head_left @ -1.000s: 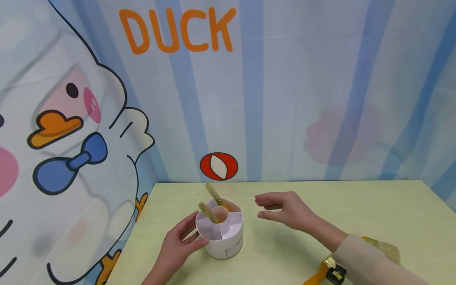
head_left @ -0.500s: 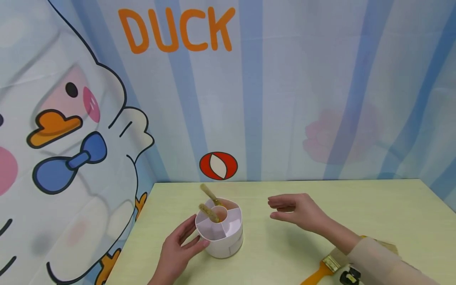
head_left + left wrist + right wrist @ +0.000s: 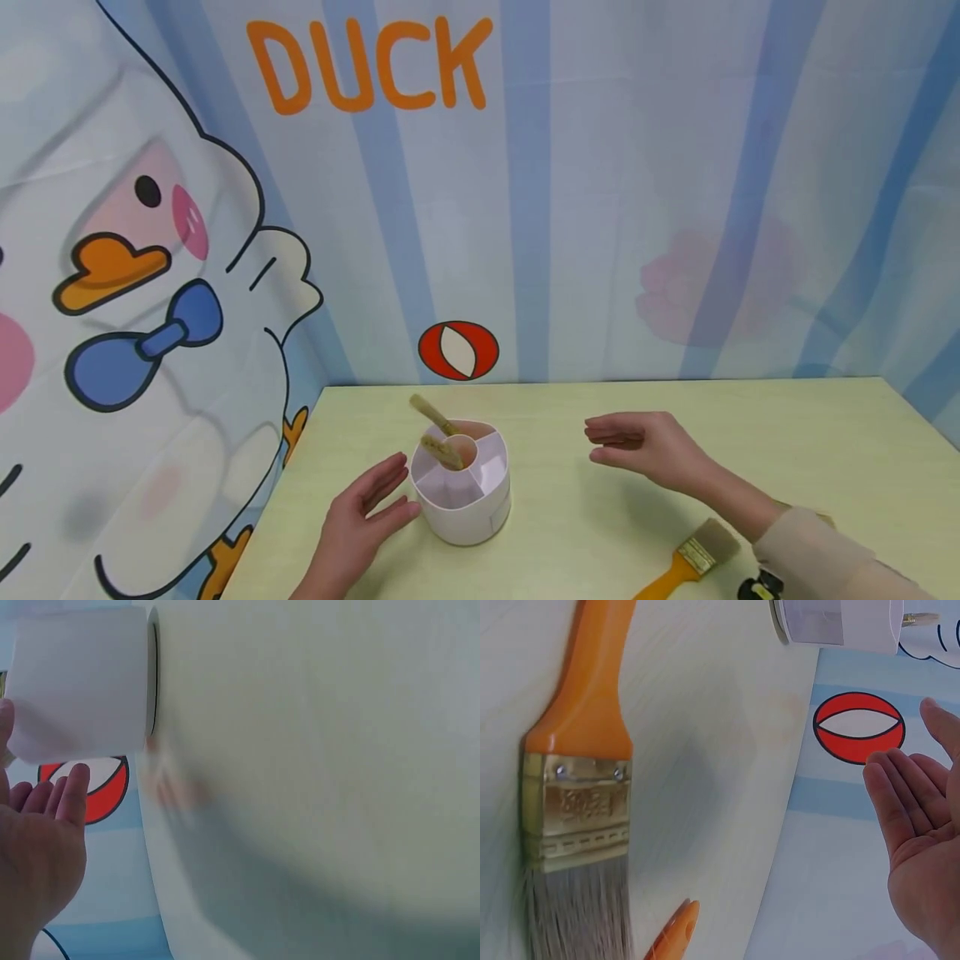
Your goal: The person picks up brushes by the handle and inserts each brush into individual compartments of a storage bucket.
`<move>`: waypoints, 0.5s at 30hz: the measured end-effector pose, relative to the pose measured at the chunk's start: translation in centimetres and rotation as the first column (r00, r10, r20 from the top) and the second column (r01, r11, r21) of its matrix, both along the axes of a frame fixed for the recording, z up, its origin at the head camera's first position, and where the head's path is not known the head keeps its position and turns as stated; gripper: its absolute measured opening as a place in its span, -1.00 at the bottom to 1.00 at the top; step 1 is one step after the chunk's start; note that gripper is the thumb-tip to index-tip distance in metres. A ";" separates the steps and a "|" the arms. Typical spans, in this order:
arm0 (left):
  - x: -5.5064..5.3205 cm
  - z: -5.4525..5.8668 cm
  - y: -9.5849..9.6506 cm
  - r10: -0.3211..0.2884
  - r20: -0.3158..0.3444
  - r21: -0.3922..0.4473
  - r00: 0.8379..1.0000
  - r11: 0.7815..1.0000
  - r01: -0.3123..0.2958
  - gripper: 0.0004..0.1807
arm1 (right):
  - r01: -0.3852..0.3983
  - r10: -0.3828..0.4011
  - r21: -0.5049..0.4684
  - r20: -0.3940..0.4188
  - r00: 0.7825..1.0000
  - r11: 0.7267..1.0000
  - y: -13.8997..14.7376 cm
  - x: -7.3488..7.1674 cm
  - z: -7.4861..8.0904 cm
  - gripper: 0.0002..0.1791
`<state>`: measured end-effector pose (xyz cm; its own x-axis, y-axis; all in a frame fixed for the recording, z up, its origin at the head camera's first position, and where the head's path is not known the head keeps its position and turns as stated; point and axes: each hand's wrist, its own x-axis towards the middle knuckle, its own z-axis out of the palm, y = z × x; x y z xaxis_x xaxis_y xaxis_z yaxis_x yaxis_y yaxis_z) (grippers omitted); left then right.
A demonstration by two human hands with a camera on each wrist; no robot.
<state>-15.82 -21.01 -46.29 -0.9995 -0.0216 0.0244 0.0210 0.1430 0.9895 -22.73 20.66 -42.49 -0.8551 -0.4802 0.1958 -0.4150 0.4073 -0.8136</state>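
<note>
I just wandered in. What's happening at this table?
A person has both hands out over the table, gripping nothing. The left hand is beside a white divided container; whether it touches is hard to tell. One brush leans in the middle cup and another brush leans behind it, bristles up. The right hand hovers off to the right, near an orange-handled wide brush lying flat.

- Desk organizer [image 3: 463, 521] on the table [image 3: 566, 529], between left hand [image 3: 358, 517] and right hand [image 3: 654, 446]
- Two paintbrushes [image 3: 442, 452] inside it
- Flat paintbrush [image 3: 694, 556] to its right, nearer front
</note>
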 end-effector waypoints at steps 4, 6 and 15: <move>-0.9 0.0 -0.6 -0.030 -0.015 0.004 0.999 1.000 0.030 -0.23 | 0.001 -0.001 0.006 0.003 1.000 1.000 0.7 0.1 -0.1 -0.51; -1.2 -0.1 -0.7 -0.040 -0.022 -0.006 0.999 0.999 0.039 -0.24 | 0.000 0.000 0.008 0.015 1.000 1.000 1.0 0.2 -0.1 -0.50; -0.9 -0.1 0.6 -0.002 0.004 0.008 1.000 1.000 0.001 -0.22 | 0.013 -0.014 0.019 0.029 0.999 1.000 2.3 0.5 -0.4 -0.49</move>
<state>-16.76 -20.44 -46.42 -0.9996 -0.0202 0.0206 0.0177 0.1346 0.9907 -22.21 22.99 -42.85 -0.8666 -0.4719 0.1621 -0.3860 0.4281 -0.8171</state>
